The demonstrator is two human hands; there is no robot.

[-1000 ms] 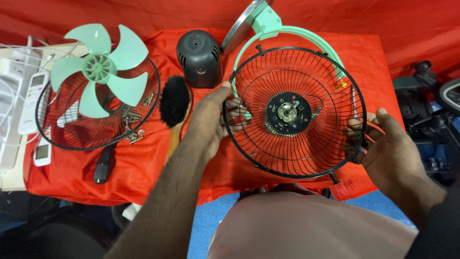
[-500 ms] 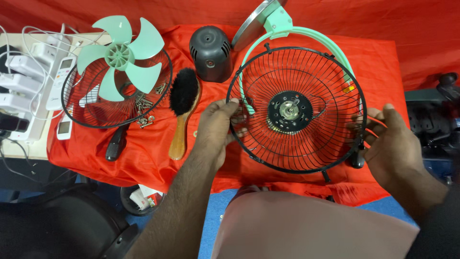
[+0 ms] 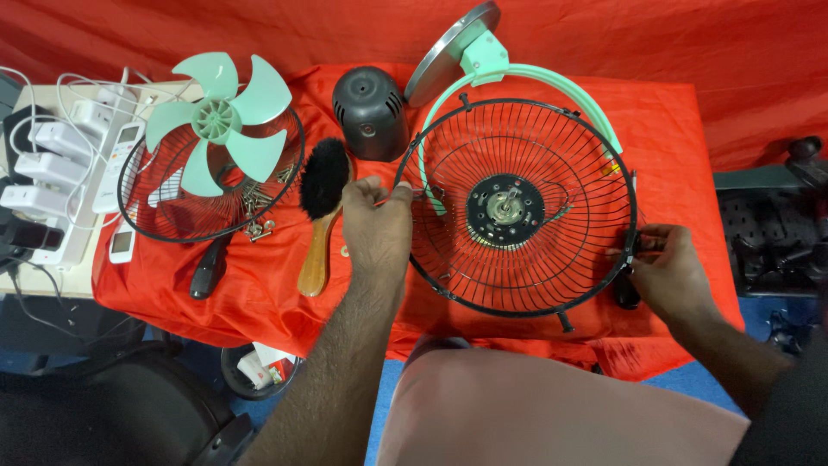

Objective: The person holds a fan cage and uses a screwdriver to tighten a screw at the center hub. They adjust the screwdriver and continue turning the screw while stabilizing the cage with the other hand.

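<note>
A red cloth covers the table. Near its left edge, a second wire guard holds a mint fan blade and loose screws. Toward the right edge, the black fan guard faces upward. The left hand pinches its left rim; the right hand grips its right rim, fingers closed.

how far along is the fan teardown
Looks done: the green blade, front grille and dark motor cover lie off to the left. In hand: both hands, left and right, grip the rear grille rim. Left: that grille still sits around the motor hub.
</note>
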